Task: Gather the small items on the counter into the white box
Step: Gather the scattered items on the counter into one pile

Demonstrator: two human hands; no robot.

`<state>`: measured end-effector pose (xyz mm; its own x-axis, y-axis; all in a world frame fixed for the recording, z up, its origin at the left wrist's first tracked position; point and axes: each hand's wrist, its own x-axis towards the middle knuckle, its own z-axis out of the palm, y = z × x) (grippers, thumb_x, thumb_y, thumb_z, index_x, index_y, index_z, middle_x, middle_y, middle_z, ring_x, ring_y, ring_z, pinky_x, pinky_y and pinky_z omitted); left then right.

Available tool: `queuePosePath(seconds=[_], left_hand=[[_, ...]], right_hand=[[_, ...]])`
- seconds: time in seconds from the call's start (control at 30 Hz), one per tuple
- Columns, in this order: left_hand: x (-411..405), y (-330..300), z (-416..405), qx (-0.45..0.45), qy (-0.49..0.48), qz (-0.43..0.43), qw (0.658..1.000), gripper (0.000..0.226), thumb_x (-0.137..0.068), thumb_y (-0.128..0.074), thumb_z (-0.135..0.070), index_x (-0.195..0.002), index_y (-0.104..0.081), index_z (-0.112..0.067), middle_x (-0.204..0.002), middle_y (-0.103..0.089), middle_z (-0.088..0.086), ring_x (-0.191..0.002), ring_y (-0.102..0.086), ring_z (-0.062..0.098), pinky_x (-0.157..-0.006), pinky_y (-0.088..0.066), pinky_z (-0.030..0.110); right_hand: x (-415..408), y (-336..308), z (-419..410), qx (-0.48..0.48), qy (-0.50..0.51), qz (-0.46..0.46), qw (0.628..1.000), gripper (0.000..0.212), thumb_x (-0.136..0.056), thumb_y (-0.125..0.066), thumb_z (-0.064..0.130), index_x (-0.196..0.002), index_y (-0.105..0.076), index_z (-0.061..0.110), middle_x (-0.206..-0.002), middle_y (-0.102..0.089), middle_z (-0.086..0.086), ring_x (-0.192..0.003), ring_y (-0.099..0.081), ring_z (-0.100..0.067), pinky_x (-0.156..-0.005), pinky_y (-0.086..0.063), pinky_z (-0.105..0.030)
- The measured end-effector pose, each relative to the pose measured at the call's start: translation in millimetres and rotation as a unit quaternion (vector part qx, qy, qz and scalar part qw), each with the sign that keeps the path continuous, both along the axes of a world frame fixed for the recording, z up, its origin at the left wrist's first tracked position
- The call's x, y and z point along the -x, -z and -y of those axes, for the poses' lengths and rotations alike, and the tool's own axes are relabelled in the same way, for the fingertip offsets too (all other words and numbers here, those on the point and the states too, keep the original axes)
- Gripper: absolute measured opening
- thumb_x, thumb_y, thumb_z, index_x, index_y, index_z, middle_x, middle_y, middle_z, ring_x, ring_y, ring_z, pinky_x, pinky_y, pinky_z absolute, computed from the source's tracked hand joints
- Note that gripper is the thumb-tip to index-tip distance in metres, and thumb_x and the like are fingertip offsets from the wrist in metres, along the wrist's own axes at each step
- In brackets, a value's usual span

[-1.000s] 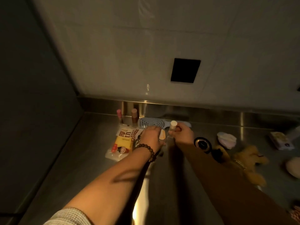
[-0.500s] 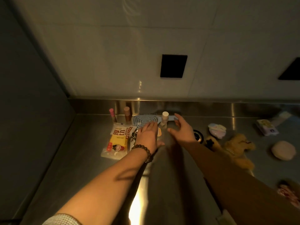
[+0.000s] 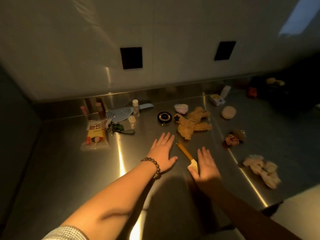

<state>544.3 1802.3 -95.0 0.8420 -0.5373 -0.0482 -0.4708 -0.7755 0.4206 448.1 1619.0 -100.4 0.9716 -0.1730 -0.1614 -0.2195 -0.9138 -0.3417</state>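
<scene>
Both hands back from comb, L & R fingers released; snack pack print unreadable.

Head view, angled down (steel counter).

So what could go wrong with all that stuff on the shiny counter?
Two things might, I think.
1. The little clear bottle stands upright right by the blue brush. Grabbing the brush first could knock it over.
2. The small spatula lies between the left hand and the right hand, both open and flat. A sideways sweep could send it sliding along the slick counter.

No white box is clearly in view, so items may need carrying some way.
</scene>
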Motion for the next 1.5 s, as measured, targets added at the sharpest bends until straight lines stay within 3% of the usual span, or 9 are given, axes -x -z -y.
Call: queuePosePath(seconds=[0.2,0.43,0.6,0.73,0.87,0.97,1.17,1.3,1.5], left_hand=[[33,7,1,-0.029,0.038,0.016,0.999,0.082,-0.086,-0.052,-0.044,-0.15,-0.003,-0.027,-0.159,0.002,-0.003,-0.144,0.008,0.017,-0.113,0.005,0.039],[60,18,-77,-0.016,-0.015,0.052,0.998,0.061,-0.095,-0.04,-0.039,-0.149,-0.013,-0.028,-0.158,-0.006,-0.002,-0.145,0.003,0.017,-0.114,0.005,0.033],[82,37,-145,-0.095,-0.12,0.036,0.988,0.066,-0.094,-0.028,-0.052,-0.15,-0.009,-0.023,-0.158,-0.008,0.002,-0.145,-0.002,0.019,-0.111,0.005,0.031],[87,42,-172,-0.133,-0.183,0.056,0.973,0.069,-0.093,-0.02,-0.055,-0.151,-0.005,-0.021,-0.158,0.0,0.002,-0.144,0.009,0.021,-0.111,0.012,0.037],[75,40,-181,-0.106,-0.203,0.069,0.971,0.067,-0.093,-0.02,-0.052,-0.151,-0.003,-0.023,-0.158,0.007,0.0,-0.14,0.018,0.015,-0.11,0.015,0.035],[62,43,-186,-0.112,-0.221,0.037,0.968,0.067,-0.094,-0.02,-0.052,-0.15,0.003,-0.023,-0.158,0.008,0.002,-0.144,0.012,0.019,-0.111,0.013,0.036],[40,49,-197,-0.148,-0.28,0.047,0.947,0.068,-0.091,-0.014,-0.056,-0.15,-0.003,-0.022,-0.158,0.001,0.003,-0.145,0.007,0.023,-0.114,0.01,0.043],[16,45,-194,-0.144,-0.305,0.047,0.94,0.072,-0.09,-0.008,-0.059,-0.15,-0.008,-0.02,-0.158,-0.006,0.001,-0.145,0.001,0.02,-0.115,0.009,0.044],[-2,43,-189,-0.135,-0.336,0.028,0.932,0.069,-0.089,-0.015,-0.051,-0.15,-0.006,-0.022,-0.158,-0.009,0.0,-0.145,0.0,0.018,-0.115,0.006,0.047]], right_hand=[[39,19,-26,0.043,-0.011,-0.004,0.999,0.054,-0.102,-0.035,0.024,-0.152,-0.017,0.02,-0.161,-0.01,0.001,-0.148,-0.009,-0.015,-0.118,-0.008,-0.024],[10,18,-101,-0.021,-0.237,0.059,0.97,0.051,-0.101,-0.042,0.017,-0.149,-0.027,0.026,-0.159,-0.021,0.004,-0.147,-0.015,-0.01,-0.122,-0.003,-0.026],[-21,18,-168,0.043,-0.238,0.105,0.965,0.052,-0.097,-0.049,0.012,-0.146,-0.037,0.026,-0.157,-0.027,0.001,-0.146,-0.024,-0.019,-0.121,-0.02,-0.035],[-23,21,-196,0.078,-0.171,0.102,0.977,0.045,-0.097,-0.05,0.018,-0.141,-0.044,0.021,-0.152,-0.039,-0.002,-0.142,-0.031,-0.022,-0.117,-0.024,-0.037],[-34,28,-202,0.016,-0.256,0.068,0.964,0.051,-0.1,-0.037,0.02,-0.149,-0.028,0.022,-0.159,-0.023,0.0,-0.148,-0.013,-0.018,-0.117,0.003,-0.032],[-57,23,-205,-0.019,-0.329,0.033,0.943,0.053,-0.099,-0.036,0.019,-0.151,-0.024,0.026,-0.161,-0.015,0.005,-0.149,-0.005,-0.014,-0.11,0.011,-0.023],[-110,14,-212,0.011,-0.423,-0.016,0.906,0.053,-0.1,-0.035,0.025,-0.151,-0.021,0.026,-0.161,-0.013,0.006,-0.148,-0.003,-0.011,-0.116,0.007,-0.027],[-137,12,-226,0.072,-0.384,-0.044,0.92,0.06,-0.1,-0.031,0.042,-0.153,-0.01,0.023,-0.162,-0.001,0.005,-0.149,0.004,-0.015,-0.121,0.001,-0.042],[-161,9,-244,0.083,-0.372,-0.081,0.921,0.062,-0.102,-0.027,0.039,-0.153,-0.001,0.017,-0.161,0.01,-0.004,-0.149,0.01,-0.022,-0.122,0.0,-0.041]])
